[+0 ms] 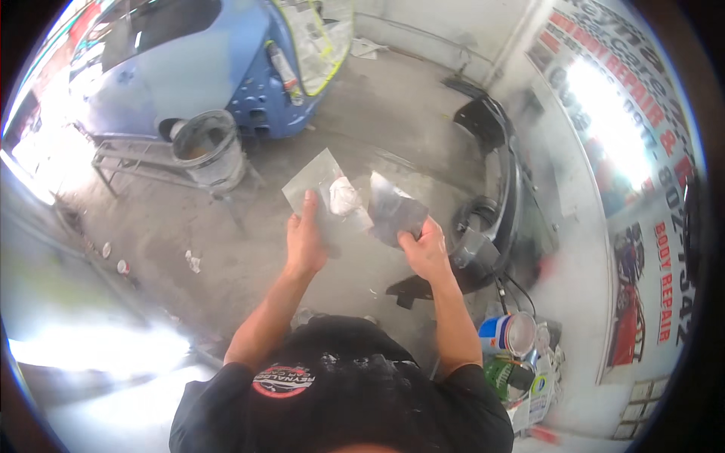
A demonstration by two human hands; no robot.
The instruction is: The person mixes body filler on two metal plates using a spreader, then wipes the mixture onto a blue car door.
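One whitish paste lump [344,198] on pale flat sheet [308,183], held above floor [355,275]; left hand [306,240] pinching sheet edge, thumb on top
One grey flat sheet [394,213] just beside lump; right hand [428,253] pinching its corner
Total two sheets, one per hand
Around: one bucket [226,177] partly blocking blue car body [189,83]; one black bumper [516,181] at right; one blue-and-white can [495,333] near right elbow
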